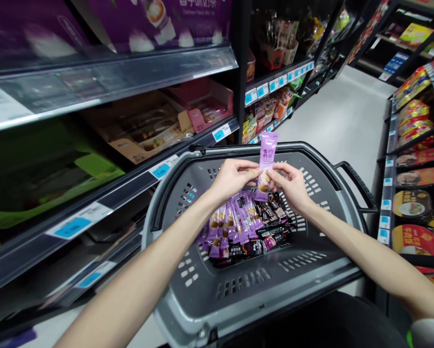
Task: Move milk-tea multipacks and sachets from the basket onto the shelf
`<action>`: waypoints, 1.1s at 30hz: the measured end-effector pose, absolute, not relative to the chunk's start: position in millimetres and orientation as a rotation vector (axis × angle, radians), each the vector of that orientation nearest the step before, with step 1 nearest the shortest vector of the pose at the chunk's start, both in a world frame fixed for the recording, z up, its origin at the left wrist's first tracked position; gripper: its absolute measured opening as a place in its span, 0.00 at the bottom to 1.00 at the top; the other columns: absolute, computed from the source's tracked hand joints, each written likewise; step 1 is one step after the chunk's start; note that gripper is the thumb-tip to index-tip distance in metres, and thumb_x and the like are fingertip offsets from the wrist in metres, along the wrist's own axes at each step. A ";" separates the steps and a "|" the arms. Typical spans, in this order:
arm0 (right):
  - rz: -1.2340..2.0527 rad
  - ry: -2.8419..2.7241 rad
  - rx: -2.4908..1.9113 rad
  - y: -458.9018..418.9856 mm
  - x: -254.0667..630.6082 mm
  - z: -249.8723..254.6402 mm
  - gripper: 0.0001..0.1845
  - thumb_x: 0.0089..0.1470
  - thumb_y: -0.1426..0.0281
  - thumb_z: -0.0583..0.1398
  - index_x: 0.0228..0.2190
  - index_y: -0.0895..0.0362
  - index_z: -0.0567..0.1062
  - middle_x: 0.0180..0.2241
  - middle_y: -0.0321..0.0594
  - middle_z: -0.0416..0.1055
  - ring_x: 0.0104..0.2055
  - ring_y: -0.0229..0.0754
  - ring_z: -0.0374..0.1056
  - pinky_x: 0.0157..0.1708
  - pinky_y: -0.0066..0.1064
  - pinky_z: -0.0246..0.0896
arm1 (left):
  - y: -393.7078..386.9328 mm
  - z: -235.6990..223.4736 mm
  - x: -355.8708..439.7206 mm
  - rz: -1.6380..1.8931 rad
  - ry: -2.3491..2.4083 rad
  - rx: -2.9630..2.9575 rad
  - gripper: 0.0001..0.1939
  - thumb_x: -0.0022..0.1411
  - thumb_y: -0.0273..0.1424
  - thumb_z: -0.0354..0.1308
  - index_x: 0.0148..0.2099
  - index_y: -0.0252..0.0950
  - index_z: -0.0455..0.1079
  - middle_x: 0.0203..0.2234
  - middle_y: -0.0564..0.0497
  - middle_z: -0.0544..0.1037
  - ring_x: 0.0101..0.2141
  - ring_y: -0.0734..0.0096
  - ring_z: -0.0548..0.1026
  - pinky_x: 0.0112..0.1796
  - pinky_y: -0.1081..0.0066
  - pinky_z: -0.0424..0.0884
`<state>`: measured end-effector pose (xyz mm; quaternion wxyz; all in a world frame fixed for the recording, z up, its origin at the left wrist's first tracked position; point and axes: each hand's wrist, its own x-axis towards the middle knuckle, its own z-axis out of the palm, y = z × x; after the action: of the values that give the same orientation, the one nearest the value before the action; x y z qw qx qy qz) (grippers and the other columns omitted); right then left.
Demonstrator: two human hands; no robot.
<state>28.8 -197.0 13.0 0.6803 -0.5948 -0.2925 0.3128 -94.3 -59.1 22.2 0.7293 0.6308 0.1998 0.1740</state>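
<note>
A purple milk tea sachet stands upright between my two hands, above the shopping basket. My left hand pinches its left edge with thumb and fingers. On the opposite edge, my right hand grips it the same way. Below, on the basket floor, lies a pile of purple sachets with black sachets to their right and in front. My hands hide part of the pile's far side.
Shelves with a purple box, open cartons and price labels run close along the left. On the right, another shelf holds instant noodle bowls. The pale aisle floor stretches ahead. A black basket handle sticks out at the right.
</note>
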 end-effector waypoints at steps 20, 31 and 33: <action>0.737 -0.611 -1.300 -198.1 30.1 14.4 0.15 0.47 0.59 0.73 0.34 0.55 0.83 0.23 0.33 0.75 0.24 0.34 0.66 0.22 0.27 0.59 | -57.8 20.9 -96.2 0.358 0.444 1.498 0.19 0.57 0.43 0.69 0.43 0.34 0.84 0.37 0.43 0.85 0.34 0.67 0.80 0.37 0.67 0.76; 0.721 -0.639 -1.320 -199.2 30.1 13.4 0.15 0.48 0.58 0.73 0.34 0.55 0.82 0.21 0.33 0.74 0.23 0.34 0.65 0.22 0.27 0.60 | -58.1 20.3 -96.1 0.355 0.442 1.501 0.20 0.56 0.44 0.69 0.43 0.34 0.84 0.37 0.42 0.85 0.34 0.66 0.80 0.36 0.67 0.76; 0.713 -0.638 -1.330 -199.2 30.1 13.0 0.15 0.49 0.58 0.72 0.34 0.55 0.82 0.21 0.33 0.74 0.22 0.34 0.65 0.22 0.27 0.60 | -58.5 20.0 -95.9 0.355 0.441 1.501 0.20 0.56 0.44 0.69 0.43 0.34 0.84 0.37 0.42 0.85 0.34 0.67 0.80 0.36 0.67 0.76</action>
<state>30.1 -199.2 13.0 0.6828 -0.5930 -0.2845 0.3181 -95.9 -58.5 20.0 0.6953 0.6724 0.1977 0.1593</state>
